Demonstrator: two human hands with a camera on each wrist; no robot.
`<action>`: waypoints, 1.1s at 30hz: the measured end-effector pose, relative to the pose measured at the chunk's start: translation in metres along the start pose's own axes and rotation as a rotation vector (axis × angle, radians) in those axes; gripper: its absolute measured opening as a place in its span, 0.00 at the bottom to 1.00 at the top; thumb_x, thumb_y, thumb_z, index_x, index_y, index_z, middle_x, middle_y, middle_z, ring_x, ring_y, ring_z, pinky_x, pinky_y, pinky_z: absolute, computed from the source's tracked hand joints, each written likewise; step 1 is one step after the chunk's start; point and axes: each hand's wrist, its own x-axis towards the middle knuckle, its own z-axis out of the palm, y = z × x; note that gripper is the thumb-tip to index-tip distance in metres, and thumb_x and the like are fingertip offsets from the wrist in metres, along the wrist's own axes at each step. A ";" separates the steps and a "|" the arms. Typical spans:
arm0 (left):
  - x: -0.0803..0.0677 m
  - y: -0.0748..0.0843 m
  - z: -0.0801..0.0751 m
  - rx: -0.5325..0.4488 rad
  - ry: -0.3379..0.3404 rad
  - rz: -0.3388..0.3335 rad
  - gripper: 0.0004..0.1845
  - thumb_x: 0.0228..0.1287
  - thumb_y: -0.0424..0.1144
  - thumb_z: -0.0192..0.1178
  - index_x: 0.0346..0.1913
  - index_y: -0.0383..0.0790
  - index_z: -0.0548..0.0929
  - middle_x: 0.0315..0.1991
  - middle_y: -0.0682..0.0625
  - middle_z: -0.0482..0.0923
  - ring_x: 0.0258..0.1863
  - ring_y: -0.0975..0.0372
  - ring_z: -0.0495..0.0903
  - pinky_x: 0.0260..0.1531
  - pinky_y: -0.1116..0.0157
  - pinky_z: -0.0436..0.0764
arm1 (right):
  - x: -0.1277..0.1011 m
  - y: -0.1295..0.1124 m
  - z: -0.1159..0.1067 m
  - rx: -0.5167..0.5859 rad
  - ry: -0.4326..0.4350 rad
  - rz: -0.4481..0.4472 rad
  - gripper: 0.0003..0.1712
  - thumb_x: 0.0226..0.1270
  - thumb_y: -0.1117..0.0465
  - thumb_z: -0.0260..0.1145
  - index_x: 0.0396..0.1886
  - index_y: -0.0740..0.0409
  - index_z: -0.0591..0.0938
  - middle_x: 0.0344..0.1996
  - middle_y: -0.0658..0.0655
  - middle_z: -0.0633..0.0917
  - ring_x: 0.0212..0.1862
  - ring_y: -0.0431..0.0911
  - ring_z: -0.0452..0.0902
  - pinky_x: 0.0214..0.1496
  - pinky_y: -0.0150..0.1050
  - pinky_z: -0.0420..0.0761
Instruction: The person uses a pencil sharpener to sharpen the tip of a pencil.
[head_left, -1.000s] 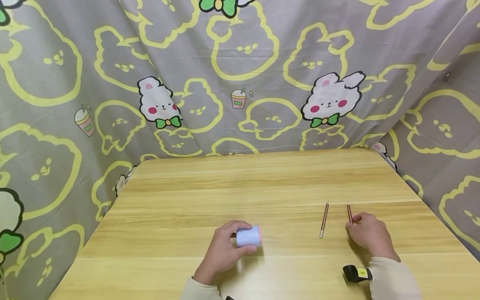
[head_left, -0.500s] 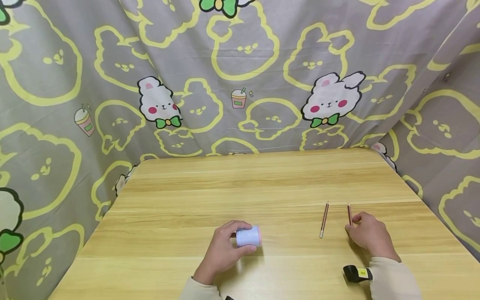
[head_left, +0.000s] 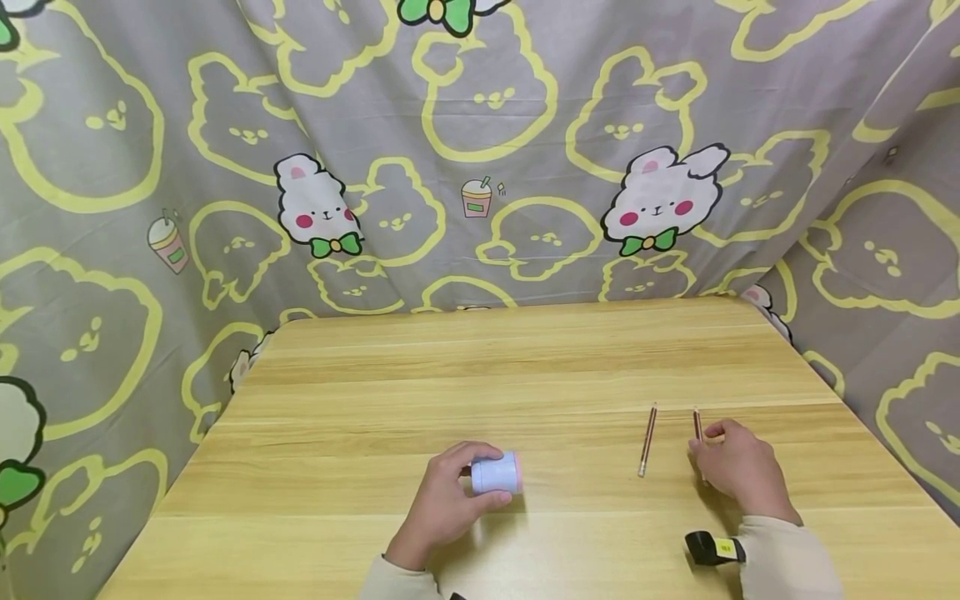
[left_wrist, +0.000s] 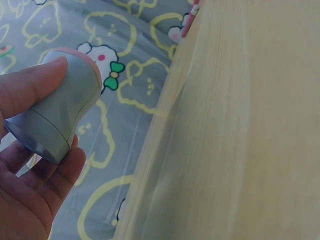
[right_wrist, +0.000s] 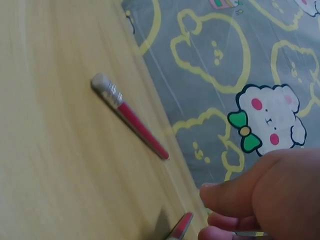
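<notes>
My left hand (head_left: 448, 504) holds a small light blue cylinder (head_left: 497, 473) with a pink end, fingers on one side and thumb on the other. Seen in the left wrist view, the cylinder (left_wrist: 65, 100) narrows slightly at the middle. One dark red pencil (head_left: 648, 439), with a white eraser, lies on the table between the hands. Beside my right hand (head_left: 742, 471) lies a second red pencil (head_left: 697, 423), partly hidden by the fingers. In the right wrist view, the thumb and fingers stand apart, and this second pencil (right_wrist: 182, 225) is outside them.
The wooden table (head_left: 480, 375) fills the lower middle of the head view. A grey curtain (head_left: 450, 242) with yellow outlines and white rabbits hangs behind and at both sides. A black wrist camera (head_left: 705, 547) sits at the right sleeve.
The right fingers have loosened from the second pencil, whose lower end now shows below the hand. The left hand and the cylinder have stayed in place.
</notes>
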 end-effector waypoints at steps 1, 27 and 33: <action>0.000 0.000 0.000 0.000 0.000 -0.001 0.22 0.49 0.37 0.76 0.49 0.42 0.82 0.49 0.50 0.80 0.42 0.58 0.79 0.41 0.63 0.82 | -0.001 -0.001 0.001 0.011 0.014 -0.008 0.29 0.71 0.49 0.56 0.54 0.73 0.71 0.37 0.69 0.82 0.41 0.63 0.77 0.35 0.50 0.76; 0.000 0.002 0.001 0.003 -0.003 0.007 0.22 0.48 0.35 0.76 0.48 0.42 0.82 0.48 0.49 0.81 0.41 0.58 0.79 0.40 0.63 0.82 | -0.011 -0.036 0.046 0.021 -0.017 -0.350 0.13 0.67 0.58 0.65 0.46 0.61 0.83 0.23 0.48 0.74 0.26 0.43 0.66 0.28 0.38 0.68; 0.000 0.001 0.001 0.004 -0.002 0.008 0.22 0.48 0.35 0.76 0.48 0.42 0.82 0.48 0.49 0.81 0.41 0.58 0.79 0.40 0.63 0.82 | -0.011 -0.034 0.047 -0.007 -0.008 -0.350 0.06 0.66 0.60 0.66 0.29 0.55 0.80 0.20 0.49 0.71 0.25 0.44 0.64 0.28 0.39 0.65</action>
